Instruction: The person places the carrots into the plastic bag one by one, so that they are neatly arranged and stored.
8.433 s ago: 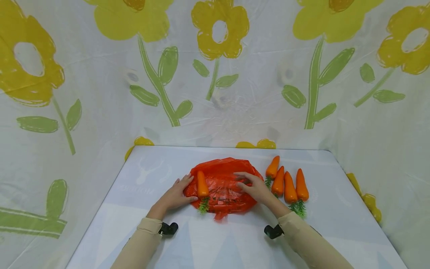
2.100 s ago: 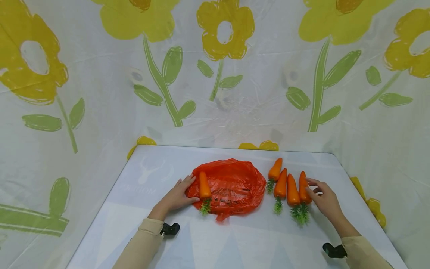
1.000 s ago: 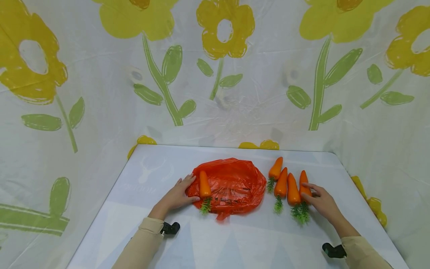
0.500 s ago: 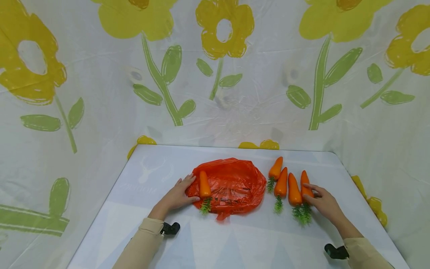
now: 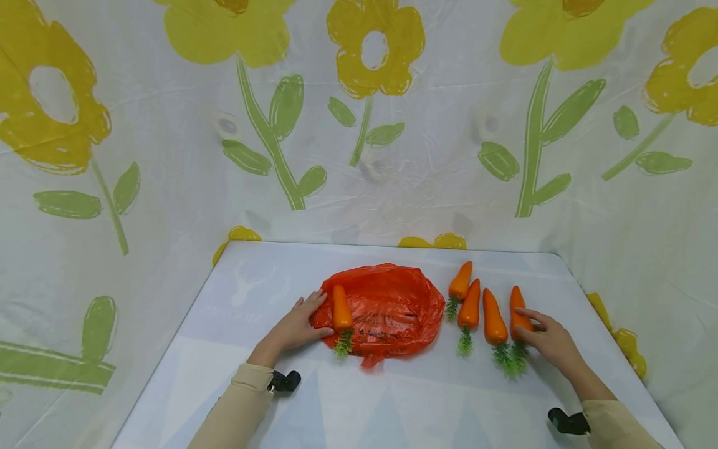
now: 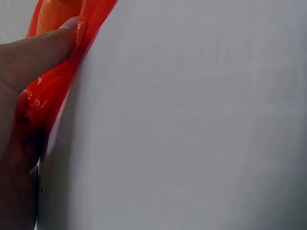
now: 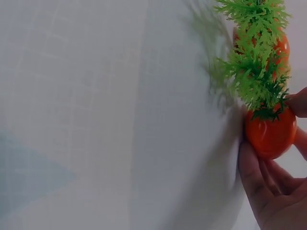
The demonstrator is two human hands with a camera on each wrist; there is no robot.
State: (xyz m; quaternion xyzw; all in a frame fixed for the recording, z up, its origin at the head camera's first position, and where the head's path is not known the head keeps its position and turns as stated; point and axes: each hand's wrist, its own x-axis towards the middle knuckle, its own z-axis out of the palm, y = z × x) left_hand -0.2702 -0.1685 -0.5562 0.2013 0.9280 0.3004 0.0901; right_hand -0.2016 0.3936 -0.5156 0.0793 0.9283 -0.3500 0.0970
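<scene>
A red plastic bag [image 5: 398, 312] lies spread out mid-table, with one orange toy carrot [image 5: 341, 308] on its left part. My left hand [image 5: 294, 324] holds the bag's left edge, thumb beside that carrot; in the left wrist view the thumb [image 6: 43, 55] lies over the red film with fingers below. To the right, my right hand [image 5: 552, 342] grips the rightmost carrot [image 5: 516, 302] near its leafy end, and the right wrist view shows thumb and fingers around its orange body [image 7: 271, 134]. Another carrot [image 5: 493, 318] lies just left of it, their green tops touching.
Two more carrots, one upright-pointing [image 5: 469, 308] and one farther back [image 5: 460, 280], lie between the bag and the right hand. The white table [image 5: 359, 411] ends at a back edge before a flower-printed cloth [image 5: 426, 156], which also hangs at both sides.
My right hand went from the bag's right side to the rightmost carrot and took hold of it. That carrot has shifted slightly right, widening the gap beside its neighbour. The left hand stays put.
</scene>
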